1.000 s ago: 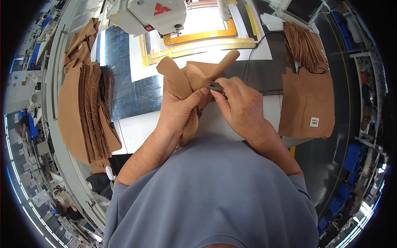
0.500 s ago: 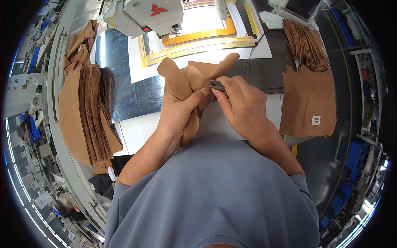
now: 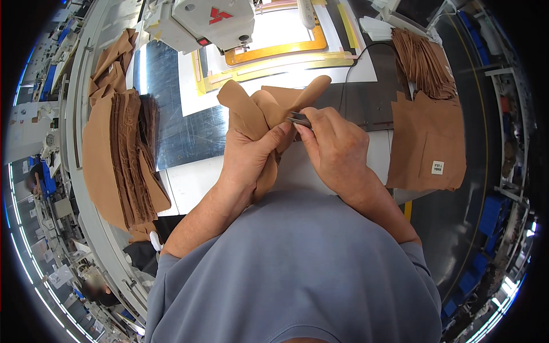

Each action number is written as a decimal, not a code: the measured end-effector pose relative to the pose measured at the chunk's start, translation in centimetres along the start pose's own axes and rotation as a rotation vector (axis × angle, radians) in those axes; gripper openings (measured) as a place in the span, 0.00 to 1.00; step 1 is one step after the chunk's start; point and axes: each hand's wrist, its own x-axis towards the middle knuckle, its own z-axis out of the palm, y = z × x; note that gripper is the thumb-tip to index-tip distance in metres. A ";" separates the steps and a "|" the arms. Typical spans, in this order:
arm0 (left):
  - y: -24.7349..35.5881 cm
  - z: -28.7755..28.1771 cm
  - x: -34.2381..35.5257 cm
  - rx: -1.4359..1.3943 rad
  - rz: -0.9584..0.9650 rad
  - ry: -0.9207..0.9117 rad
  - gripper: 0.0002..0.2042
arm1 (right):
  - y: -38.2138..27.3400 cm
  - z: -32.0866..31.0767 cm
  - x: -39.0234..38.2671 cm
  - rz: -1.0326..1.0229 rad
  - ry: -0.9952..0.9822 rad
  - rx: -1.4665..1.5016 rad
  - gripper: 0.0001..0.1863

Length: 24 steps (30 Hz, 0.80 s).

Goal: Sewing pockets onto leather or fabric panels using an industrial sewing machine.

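Observation:
A crumpled piece of brown fabric [image 3: 247, 106] is bunched up in front of my body, with its loose folds standing out to the left and right. My left hand [image 3: 250, 154] is closed on it, thumb pressed on the cloth. My right hand [image 3: 338, 140] pinches small dark metal thread snips [image 3: 299, 119]. Their tips meet the fabric beside my left thumb; the exact spot they touch is hidden in the folds.
A white sewing machine head [image 3: 200, 23] and a yellow-edged clamp frame [image 3: 280, 52] stand beyond my hands. Stacked brown pieces [image 3: 117, 160] lie at left. On the right are a labelled brown panel [image 3: 426, 143] and a fanned pile [image 3: 426, 63]. A black cable [image 3: 345, 86] crosses the table.
Almost nothing differs. Both hands keep their hold on the fabric and the snips, and the whole view has shifted very slightly.

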 end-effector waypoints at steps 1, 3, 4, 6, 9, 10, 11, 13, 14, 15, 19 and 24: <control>0.0 0.0 0.0 0.009 -0.001 0.001 0.23 | -0.2 0.0 0.0 0.023 0.009 0.041 0.15; -0.1 0.0 0.1 0.010 0.016 0.004 0.22 | -0.2 0.0 0.1 0.048 0.019 0.082 0.12; -0.2 0.0 0.1 0.011 0.033 0.007 0.22 | -0.1 0.1 0.1 0.037 0.011 0.112 0.12; -0.2 -0.2 0.1 0.021 0.010 -0.003 0.21 | 0.2 0.0 0.1 0.027 0.004 0.143 0.12; -0.4 -0.3 -0.1 -0.002 -0.006 -0.022 0.20 | 0.5 0.0 -0.1 -0.007 -0.044 0.100 0.15; -0.4 -0.2 -0.1 -0.035 0.002 -0.030 0.19 | 0.4 0.0 -0.1 -0.003 -0.022 0.084 0.15; -0.3 -0.1 -0.1 -0.035 0.002 -0.030 0.19 | 0.4 0.0 -0.2 0.002 -0.001 0.067 0.15; 0.0 0.3 -0.2 -0.092 -0.014 -0.010 0.17 | 0.0 -0.1 -0.1 0.012 0.003 0.053 0.15; 0.1 0.4 -0.2 -0.092 -0.014 -0.010 0.17 | -0.1 -0.2 -0.1 0.021 0.007 0.039 0.14; 0.2 0.6 -0.3 -0.093 -0.019 0.016 0.16 | -0.2 -0.3 0.0 0.021 0.007 0.039 0.14; 0.4 1.1 -0.5 -0.078 0.003 0.069 0.15 | -0.3 -0.2 0.1 0.012 0.031 -0.014 0.13; 0.2 0.4 -0.5 0.001 0.013 0.018 0.14 | -0.2 0.0 -0.1 0.030 0.013 0.013 0.12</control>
